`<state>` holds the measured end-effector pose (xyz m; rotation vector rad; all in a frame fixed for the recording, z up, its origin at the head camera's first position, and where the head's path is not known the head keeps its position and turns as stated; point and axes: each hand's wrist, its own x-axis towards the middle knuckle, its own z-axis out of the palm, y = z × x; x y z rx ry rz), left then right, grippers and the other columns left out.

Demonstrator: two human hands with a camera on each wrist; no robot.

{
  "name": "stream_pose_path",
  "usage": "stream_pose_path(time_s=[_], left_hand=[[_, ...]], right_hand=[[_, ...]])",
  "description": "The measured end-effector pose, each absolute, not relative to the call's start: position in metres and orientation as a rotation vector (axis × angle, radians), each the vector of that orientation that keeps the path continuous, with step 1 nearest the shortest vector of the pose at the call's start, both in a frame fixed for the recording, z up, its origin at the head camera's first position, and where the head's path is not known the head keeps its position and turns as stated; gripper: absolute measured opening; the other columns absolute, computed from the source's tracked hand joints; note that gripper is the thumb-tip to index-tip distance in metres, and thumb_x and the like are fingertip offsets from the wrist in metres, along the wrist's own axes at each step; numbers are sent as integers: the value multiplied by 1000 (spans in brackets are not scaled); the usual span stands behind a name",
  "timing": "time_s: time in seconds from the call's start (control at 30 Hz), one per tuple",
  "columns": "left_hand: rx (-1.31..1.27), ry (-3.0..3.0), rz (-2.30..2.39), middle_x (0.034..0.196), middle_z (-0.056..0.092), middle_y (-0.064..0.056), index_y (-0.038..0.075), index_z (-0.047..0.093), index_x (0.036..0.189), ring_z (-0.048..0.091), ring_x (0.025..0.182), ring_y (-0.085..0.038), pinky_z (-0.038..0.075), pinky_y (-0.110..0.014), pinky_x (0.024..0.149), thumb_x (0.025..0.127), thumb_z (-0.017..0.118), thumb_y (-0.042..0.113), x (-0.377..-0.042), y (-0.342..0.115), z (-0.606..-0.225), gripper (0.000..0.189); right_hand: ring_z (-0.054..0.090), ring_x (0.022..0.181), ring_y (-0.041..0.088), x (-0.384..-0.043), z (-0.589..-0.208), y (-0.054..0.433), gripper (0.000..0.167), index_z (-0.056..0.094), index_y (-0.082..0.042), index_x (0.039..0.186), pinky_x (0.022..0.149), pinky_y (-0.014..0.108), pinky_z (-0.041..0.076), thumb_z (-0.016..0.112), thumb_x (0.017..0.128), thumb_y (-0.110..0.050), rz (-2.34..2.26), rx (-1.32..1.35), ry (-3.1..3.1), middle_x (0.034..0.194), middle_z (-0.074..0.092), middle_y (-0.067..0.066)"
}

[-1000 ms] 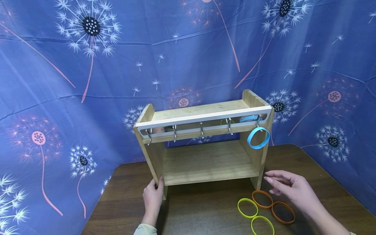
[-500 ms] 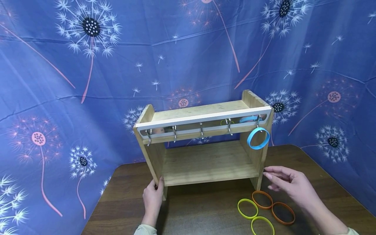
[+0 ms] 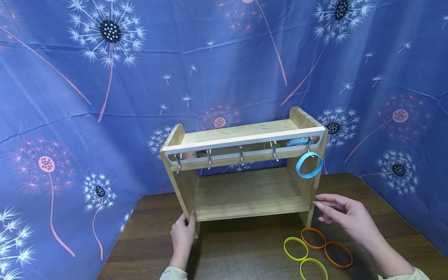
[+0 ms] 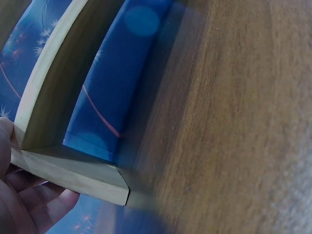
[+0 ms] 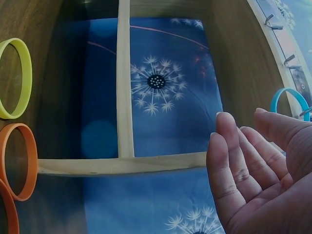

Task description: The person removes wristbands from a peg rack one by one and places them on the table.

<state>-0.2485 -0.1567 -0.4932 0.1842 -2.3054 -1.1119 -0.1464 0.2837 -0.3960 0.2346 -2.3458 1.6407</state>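
A small wooden shelf (image 3: 252, 190) stands on the table, with a metal rail of several hooks along its upper front. From the rightmost hook hangs a blue wristband (image 3: 297, 170). My left hand (image 3: 182, 235) grips the lower front edge of the shelf's left side panel (image 4: 73, 175), thumb in front and fingers behind. Beside the right side panel, my right hand (image 3: 350, 217) holds nothing; its fingers are loosely bent, palm and fingers showing in the right wrist view. Below it lie two orange wristbands (image 3: 312, 247) and two yellow wristbands (image 3: 295, 259).
The brown wooden table (image 3: 140, 249) carries the shelf and bands. Behind it hangs a blue cloth (image 3: 210, 89) printed with dandelions. Four bare hooks, such as the middle hook (image 3: 241, 155), stick out from the rail.
My right hand has risen slightly beside the shelf's right side panel. The left hand keeps its grip, and the wristbands have stayed in place.
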Motion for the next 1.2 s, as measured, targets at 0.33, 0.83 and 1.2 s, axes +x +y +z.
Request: stream_pose_path(time_s=[0.33,0.83,1.2], left_hand=[[178,-2298,-1117,54,50,6,18,56,64,45,53,-18,35,-35,52,93,65,35,-248,-156,-492,35],[185,-2308,-1110,54,47,6,18,53,62,43,52,-19,33,-35,50,93,65,37,-248,-156,-493,37],[193,-2307,-1110,53,46,6,18,53,62,43,52,-19,33,-35,50,92,65,36,-247,-156,-491,37]], right_hand=[[71,75,25,-151,-392,281,37,55,11,124,65,36,56,61,97,-14,1634,266,-2320,100,73,-7],[71,78,19,-160,-382,281,36,53,10,127,65,32,56,61,95,-5,1713,347,-2199,107,72,-4],[71,75,24,-168,-370,278,34,56,3,128,65,32,55,61,96,-7,1742,363,-2141,108,72,-4]])
